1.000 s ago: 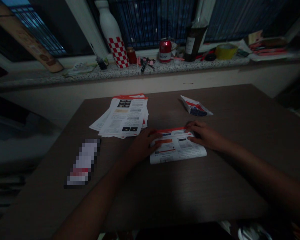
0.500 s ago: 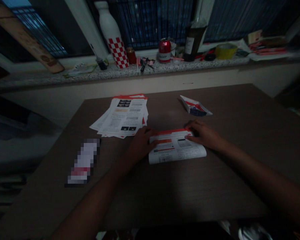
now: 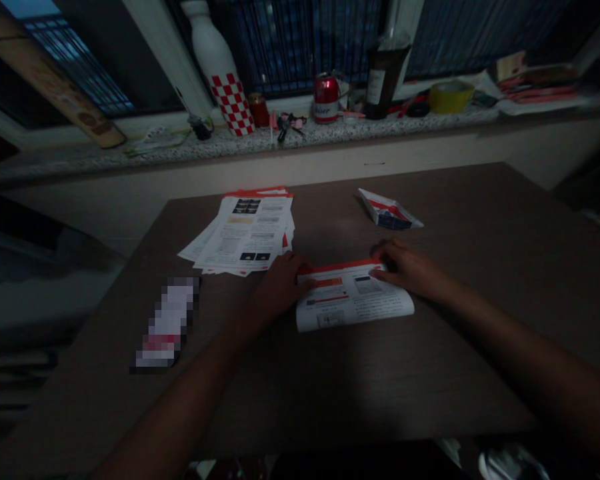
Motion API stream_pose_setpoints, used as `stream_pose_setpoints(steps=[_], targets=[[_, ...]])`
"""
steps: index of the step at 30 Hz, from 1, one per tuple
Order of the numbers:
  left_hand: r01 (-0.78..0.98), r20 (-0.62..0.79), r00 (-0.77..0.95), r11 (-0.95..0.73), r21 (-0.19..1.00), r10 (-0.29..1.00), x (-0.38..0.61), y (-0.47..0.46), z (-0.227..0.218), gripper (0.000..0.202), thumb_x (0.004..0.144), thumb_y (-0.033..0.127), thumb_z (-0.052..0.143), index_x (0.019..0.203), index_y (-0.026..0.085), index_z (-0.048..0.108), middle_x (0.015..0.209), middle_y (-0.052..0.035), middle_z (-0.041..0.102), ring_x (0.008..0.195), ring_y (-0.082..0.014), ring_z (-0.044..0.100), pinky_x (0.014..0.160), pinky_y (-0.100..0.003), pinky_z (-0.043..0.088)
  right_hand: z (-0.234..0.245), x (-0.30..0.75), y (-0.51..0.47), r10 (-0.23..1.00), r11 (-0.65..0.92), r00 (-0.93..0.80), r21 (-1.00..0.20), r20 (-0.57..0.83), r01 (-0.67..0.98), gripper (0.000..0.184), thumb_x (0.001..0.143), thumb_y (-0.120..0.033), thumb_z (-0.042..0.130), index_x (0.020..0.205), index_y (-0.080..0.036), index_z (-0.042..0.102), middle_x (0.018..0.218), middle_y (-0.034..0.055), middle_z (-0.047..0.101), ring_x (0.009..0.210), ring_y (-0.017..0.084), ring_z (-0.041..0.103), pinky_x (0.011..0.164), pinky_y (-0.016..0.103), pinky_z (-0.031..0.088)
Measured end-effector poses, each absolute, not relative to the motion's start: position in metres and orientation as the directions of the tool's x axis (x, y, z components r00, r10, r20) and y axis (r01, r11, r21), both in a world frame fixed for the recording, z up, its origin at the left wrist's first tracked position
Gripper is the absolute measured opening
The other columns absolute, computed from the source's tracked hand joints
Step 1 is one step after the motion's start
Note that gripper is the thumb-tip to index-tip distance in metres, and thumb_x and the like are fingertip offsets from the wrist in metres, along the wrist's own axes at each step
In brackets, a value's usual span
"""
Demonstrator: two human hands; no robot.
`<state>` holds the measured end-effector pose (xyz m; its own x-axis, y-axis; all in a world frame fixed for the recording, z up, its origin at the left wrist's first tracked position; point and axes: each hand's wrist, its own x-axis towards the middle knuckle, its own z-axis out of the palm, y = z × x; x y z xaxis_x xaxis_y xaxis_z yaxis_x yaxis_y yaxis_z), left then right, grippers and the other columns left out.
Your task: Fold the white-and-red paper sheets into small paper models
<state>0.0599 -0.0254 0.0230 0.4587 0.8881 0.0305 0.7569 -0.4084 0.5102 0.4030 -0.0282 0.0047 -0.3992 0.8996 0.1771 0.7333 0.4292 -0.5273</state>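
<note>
A printed sheet of paper (image 3: 353, 297) lies bent over on itself on the table in front of me, its near edge a rounded fold and its far edge orange-red. My left hand (image 3: 286, 283) grips the sheet's left end, thumb on top. At the far right corner, my right hand (image 3: 403, 267) pinches the paper between thumb and curled fingers. Beyond the right hand sits a folded paper boat (image 3: 390, 210), white with red and dark blue. Left of the sheet is a loose stack of printed papers (image 3: 250, 230) with orange-red edges.
A phone with a blurred screen (image 3: 167, 323) lies at the left of the brown table (image 3: 455, 200). On the stone windowsill (image 3: 180, 152) behind stand a red-and-white checkered bottle (image 3: 233, 103), a red can (image 3: 326, 99), a dark pouch (image 3: 383, 80) and a yellow tape roll (image 3: 450, 97).
The sheet's near folded edge has shifted slightly toward me and looks a little looser. Both hands keep nearly the same hold. The camera view has shifted slightly.
</note>
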Motion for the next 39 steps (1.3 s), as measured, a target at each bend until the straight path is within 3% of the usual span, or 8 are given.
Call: stream_pose_setpoints(steps=[8, 15, 31, 39], targets=[[0.754, 0.088, 0.411, -0.393, 0.526, 0.907, 0.06, -0.023, 0.011, 0.017, 0.095, 0.03, 0.07, 0.11, 0.024, 0.066, 0.113, -0.0057, 0.066, 0.11, -0.0282, 0.064, 0.098, -0.047, 0.054, 0.004, 0.402, -0.028, 0.894, 0.449, -0.388, -0.435, 0.225, 0.781, 0.023, 0.094, -0.044, 0.072, 0.105, -0.024, 0.066, 0.11, 0.0122, 0.066, 0.103, 0.033, 0.067, 0.094, 0.051, 0.056], [0.749, 0.101, 0.397, -0.386, 0.538, 0.912, 0.062, -0.026, 0.01, 0.014, 0.097, 0.03, 0.067, 0.109, 0.024, 0.067, 0.113, -0.006, 0.066, 0.11, -0.0281, 0.063, 0.1, -0.047, 0.053, 0.0, 0.403, -0.028, 0.892, 0.452, -0.386, -0.399, 0.238, 0.798, 0.024, 0.097, -0.047, 0.07, 0.105, -0.025, 0.064, 0.11, 0.0119, 0.066, 0.102, 0.033, 0.067, 0.093, 0.051, 0.057], [0.753, 0.122, 0.374, -0.378, 0.539, 0.919, 0.065, -0.032, 0.013, 0.013, 0.097, 0.025, 0.068, 0.109, 0.024, 0.064, 0.115, -0.0063, 0.065, 0.113, -0.0287, 0.061, 0.1, -0.047, 0.053, 0.005, 0.403, -0.027, 0.902, 0.431, -0.367, -0.409, 0.229, 0.805, 0.024, 0.098, -0.048, 0.067, 0.095, -0.024, 0.061, 0.106, 0.012, 0.066, 0.097, 0.032, 0.067, 0.088, 0.049, 0.058], [0.759, 0.118, 0.363, -0.366, 0.539, 0.924, 0.065, -0.031, 0.012, 0.015, 0.096, 0.026, 0.07, 0.109, 0.023, 0.063, 0.114, -0.0062, 0.065, 0.111, -0.0282, 0.063, 0.099, -0.046, 0.053, 0.005, 0.402, -0.028, 0.908, 0.417, -0.351, -0.42, 0.227, 0.806, 0.026, 0.098, -0.049, 0.067, 0.102, -0.023, 0.063, 0.106, 0.0126, 0.066, 0.097, 0.033, 0.068, 0.091, 0.048, 0.057]])
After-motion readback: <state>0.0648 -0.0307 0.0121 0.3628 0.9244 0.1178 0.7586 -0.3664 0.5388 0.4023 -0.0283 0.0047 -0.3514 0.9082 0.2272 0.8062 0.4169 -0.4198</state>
